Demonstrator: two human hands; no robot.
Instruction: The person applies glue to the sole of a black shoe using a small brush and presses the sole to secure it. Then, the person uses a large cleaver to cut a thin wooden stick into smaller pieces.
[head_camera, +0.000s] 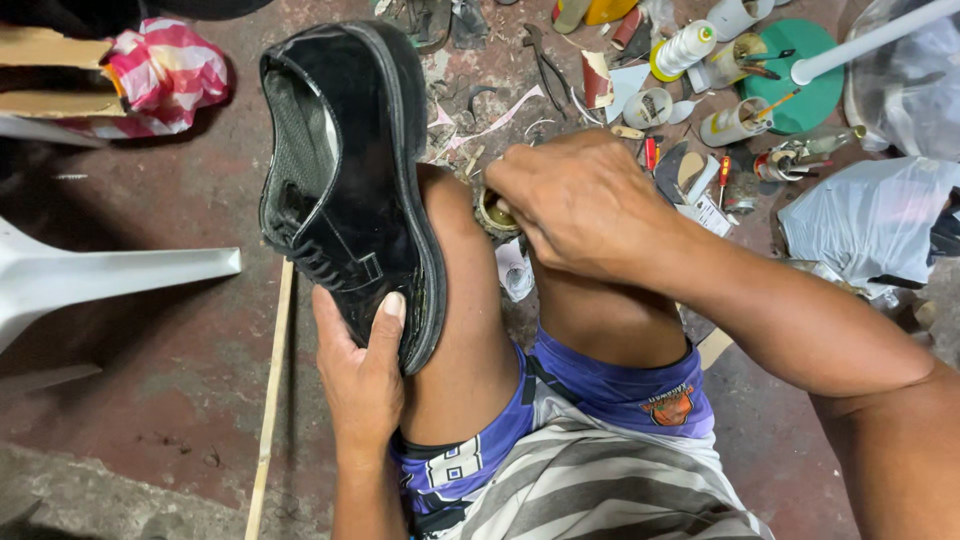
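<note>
A black leather lace-up shoe lies on its side against my left knee, its sole edge turned toward the leg. My left hand grips the shoe from below at the heel end, thumb pressed on the upper. My right hand reaches down between my knees to a small round tin on the floor, fingers curled at its rim. What the fingers pinch is hidden.
The reddish floor ahead is littered with pliers, a thread spool, small cans, a green lid, scraps and plastic bags. A white plastic chair leg juts in from the left, beside a thin wooden stick.
</note>
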